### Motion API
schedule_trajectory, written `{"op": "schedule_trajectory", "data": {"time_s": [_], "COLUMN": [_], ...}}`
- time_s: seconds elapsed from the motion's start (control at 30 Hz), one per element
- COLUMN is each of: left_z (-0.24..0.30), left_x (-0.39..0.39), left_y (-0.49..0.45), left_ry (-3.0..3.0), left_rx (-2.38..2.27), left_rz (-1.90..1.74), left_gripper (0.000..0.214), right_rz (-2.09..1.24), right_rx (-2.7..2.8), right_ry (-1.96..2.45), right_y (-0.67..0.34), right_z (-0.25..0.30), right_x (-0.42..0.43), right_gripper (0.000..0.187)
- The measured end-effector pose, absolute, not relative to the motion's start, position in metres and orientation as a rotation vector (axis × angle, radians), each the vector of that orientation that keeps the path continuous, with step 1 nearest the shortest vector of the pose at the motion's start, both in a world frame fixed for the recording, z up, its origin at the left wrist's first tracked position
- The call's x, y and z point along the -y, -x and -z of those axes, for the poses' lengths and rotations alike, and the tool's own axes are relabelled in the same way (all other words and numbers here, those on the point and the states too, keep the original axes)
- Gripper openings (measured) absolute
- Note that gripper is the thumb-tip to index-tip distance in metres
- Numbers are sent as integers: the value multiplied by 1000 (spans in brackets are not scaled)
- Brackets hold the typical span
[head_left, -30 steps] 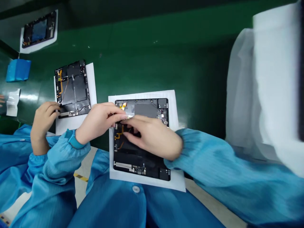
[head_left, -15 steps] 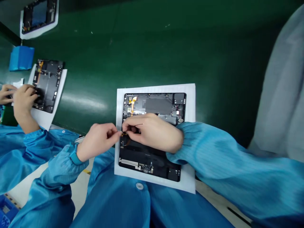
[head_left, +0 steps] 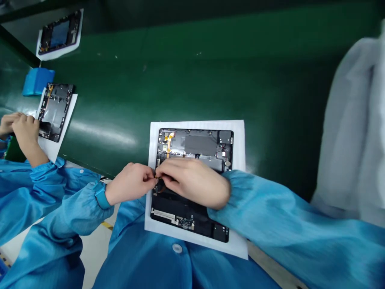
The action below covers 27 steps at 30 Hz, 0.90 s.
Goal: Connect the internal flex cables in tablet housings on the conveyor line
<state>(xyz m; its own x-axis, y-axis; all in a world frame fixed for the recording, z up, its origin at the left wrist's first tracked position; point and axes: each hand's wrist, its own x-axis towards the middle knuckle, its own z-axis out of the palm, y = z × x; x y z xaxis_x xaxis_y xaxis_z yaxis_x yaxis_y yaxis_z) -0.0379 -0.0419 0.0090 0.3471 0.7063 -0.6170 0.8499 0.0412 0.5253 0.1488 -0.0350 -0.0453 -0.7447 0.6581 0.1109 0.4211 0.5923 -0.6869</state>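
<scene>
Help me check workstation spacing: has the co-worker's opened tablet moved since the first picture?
Yes: the co-worker's opened tablet has moved left in view, closer to the blue object.

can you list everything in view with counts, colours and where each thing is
near open device: 1, black, under the right grip
left open device: 1, black, left side
far open device: 1, black, top left
white sheets: 3, white, one under each device
bench: 1, green, across the middle
blue object: 1, blue, above the left open device
draped material: grey-white, right edge, count unclear
floor tape: yellow, lower left
another person's hands: 2, bare, far left
coat sleeves: 2, blue, on own arms
wristband: 1, teal, left wrist
left grip, right grip: 2, bare, fingertips at the near device's left edge
</scene>
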Motion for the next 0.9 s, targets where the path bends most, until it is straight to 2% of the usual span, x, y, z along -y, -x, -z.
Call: {"op": "schedule_trajectory", "data": {"time_s": [0.13, 0.37, 0.5, 0.9], "left_z": [-9, -5, -6, -10], "left_x": [43, 42, 41, 32], "left_y": [38, 41, 37, 34], "left_ry": [-1630, -1443, -1495, -1539], "left_rx": [-1413, -1363, -1394, -1386], "left_rz": [184, 191, 192, 271], "left_gripper": [25, 25, 22, 19], "right_rz": [-787, -1011, -1030, -765], "right_rx": [2471, 2306, 2264, 2325], "right_ry": [844, 852, 928, 1120], "right_y": [-149, -150, -149, -145], "right_z": [47, 47, 49, 52], "right_x": [43, 42, 38, 30], "right_gripper": [18, 19, 18, 22]}}
